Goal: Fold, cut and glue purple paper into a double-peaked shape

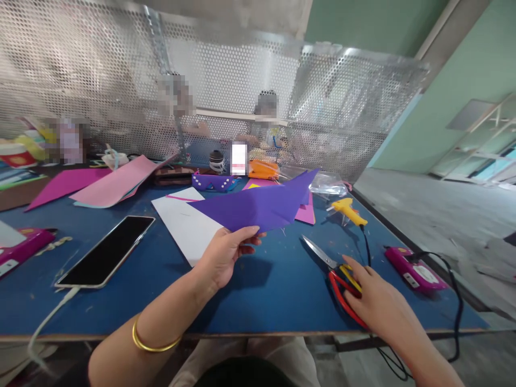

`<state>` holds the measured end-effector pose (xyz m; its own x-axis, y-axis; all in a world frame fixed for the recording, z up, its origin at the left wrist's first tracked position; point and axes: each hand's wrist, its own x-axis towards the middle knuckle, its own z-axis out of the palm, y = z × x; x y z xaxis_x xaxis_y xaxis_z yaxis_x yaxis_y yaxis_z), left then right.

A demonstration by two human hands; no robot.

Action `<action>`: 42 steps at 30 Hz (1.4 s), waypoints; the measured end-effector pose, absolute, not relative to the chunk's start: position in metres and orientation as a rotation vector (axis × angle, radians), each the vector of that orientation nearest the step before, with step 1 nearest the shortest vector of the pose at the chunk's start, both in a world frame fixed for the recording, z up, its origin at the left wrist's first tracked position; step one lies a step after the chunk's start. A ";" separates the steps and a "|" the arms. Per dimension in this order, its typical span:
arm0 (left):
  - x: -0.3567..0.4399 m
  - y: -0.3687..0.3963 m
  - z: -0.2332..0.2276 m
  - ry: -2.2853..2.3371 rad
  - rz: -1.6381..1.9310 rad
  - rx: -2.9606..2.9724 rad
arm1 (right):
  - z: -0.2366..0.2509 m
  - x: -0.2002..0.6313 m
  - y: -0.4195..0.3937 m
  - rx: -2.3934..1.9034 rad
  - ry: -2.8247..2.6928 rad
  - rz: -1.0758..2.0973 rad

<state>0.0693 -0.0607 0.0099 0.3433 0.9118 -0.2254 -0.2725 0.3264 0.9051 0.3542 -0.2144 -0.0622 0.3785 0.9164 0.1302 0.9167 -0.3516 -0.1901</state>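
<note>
The left hand (229, 247) is pinching a sheet of purple paper (258, 204) by its near edge, holding it above the blue table (282, 309) and partly over a white sheet (185, 226). The right hand (374, 295) is touching the handles of the scissors (320, 252), though the hidden fingers are leaving it unclear how firmly they are gripping. The blades are pointing away from the body, toward the purple paper's side, so a careless lift could be nicking the paper or the left fingers. The paper is hanging from one edge only, so a tight pinch could be creasing it and a loose one letting it slip. A yellow glue gun (349, 210) is standing near the paper's right end (whether it is hot, nothing is showing); if it is, a drifting corner could be catching glue. Its black cord (366, 246) is running close beside the right hand, where a sweeping wrist could be snagging it.
</note>
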 end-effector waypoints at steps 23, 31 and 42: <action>0.037 0.018 0.031 1.012 1.170 0.681 | -0.034 0.251 -0.091 -1.134 -1.262 0.991; 0.045 0.006 0.027 1.013 1.193 0.733 | -0.029 0.248 -0.104 -1.263 -1.385 1.070; 0.057 -0.017 0.027 0.941 1.115 0.841 | -0.020 0.226 -0.116 -1.209 -1.323 1.180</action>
<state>0.0566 -0.0171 0.0269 0.1647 0.9684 -0.1873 -0.3473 0.2347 0.9079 0.2264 -0.1155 -0.0200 -0.0540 0.9978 0.0388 0.0753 0.0429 -0.9962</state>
